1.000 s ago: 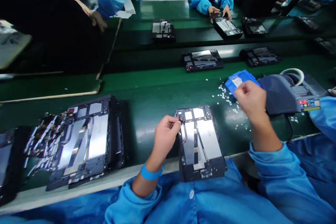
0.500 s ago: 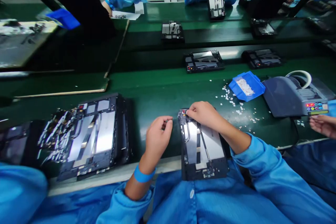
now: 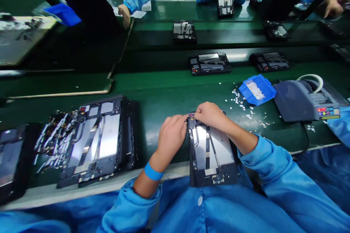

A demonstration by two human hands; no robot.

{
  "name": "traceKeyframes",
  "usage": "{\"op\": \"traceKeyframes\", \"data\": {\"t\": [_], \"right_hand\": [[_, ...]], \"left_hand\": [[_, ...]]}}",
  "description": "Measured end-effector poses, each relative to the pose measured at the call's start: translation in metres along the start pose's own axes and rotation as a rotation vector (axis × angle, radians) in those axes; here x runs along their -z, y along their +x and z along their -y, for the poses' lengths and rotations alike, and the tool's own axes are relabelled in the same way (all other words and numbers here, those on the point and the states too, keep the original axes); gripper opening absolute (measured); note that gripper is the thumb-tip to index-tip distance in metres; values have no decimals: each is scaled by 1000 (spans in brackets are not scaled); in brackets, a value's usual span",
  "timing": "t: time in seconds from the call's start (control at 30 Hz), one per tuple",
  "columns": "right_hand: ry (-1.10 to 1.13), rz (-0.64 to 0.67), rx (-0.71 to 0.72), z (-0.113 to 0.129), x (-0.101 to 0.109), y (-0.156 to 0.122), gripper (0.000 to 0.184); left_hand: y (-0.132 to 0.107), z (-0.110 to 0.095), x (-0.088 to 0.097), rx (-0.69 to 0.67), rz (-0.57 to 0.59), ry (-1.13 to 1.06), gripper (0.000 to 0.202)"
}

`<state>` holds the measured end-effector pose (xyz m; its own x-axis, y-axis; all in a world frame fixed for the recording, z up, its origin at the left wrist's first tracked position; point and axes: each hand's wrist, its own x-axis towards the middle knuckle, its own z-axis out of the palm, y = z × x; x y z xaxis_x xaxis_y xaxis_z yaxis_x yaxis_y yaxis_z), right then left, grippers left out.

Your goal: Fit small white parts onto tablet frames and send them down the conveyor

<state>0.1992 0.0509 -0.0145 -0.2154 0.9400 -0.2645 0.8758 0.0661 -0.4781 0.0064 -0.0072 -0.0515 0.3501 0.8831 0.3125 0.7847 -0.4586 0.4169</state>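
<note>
An opened tablet (image 3: 210, 149) leans on the near table edge in front of me, its inner plates, flat cables and small boards showing. At its upper left corner my left hand (image 3: 172, 131) has thumb and fingers pressed together, the fingertips touching the corner by the red-marked part. My right hand (image 3: 210, 113) lies over the tablet's top end with curled fingers, thumb and forefinger pinched close beside that same part. Whatever small piece either pinch holds is too small or hidden to tell. The two hands' fingertips are close together.
Left stands a stack of opened tablets (image 3: 101, 138) beside a pile of thin metallic strips (image 3: 53, 138). To the right are a blue tray (image 3: 247, 96) of white bits, scattered bits and a grey tape dispenser (image 3: 298, 100). More tablets (image 3: 210, 63) lie behind; co-workers sit opposite.
My left hand has moved right and up to the tablet's upper left corner. The right hand stays nearly in place. On the right, a neighbour's hand has left the dispenser's front.
</note>
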Motion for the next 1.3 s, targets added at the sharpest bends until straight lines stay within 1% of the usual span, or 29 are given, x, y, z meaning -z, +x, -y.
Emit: {"op": "traceKeyframes", "data": {"t": [0.13,0.27,0.4,0.5,0.63,0.73,0.83,0.93,1.03,1.17,1.3], "right_hand": [[-74,10,34,1,0,4,20],[-85,46,18,3,4,6,20],[-79,63,14,3,7,5,19],[-62,54,23,3,7,4,20],[-57,38,60,1,6,4,20],[-67,14,107,-3,3,1,21],[-54,-36,157,-9,-1,-7,20],[2,-94,201,-16,-6,-18,16],[73,-135,248,-22,-10,-25,12],[151,-163,269,-27,-14,-26,10],[163,-188,309,-33,-18,-27,9]], "left_hand": [[2,-1,-1,-35,0,45,35],[4,0,-2,-70,15,66,35],[4,0,-2,-83,54,122,35],[3,-3,1,-88,90,233,35],[3,-13,6,-108,166,409,40],[6,-22,9,-127,218,465,40],[10,-26,12,-168,252,492,38],[12,-23,15,-193,274,488,37],[10,-18,18,-189,286,484,40],[6,-15,20,-186,310,489,46],[4,-15,18,-171,329,489,49]]}}
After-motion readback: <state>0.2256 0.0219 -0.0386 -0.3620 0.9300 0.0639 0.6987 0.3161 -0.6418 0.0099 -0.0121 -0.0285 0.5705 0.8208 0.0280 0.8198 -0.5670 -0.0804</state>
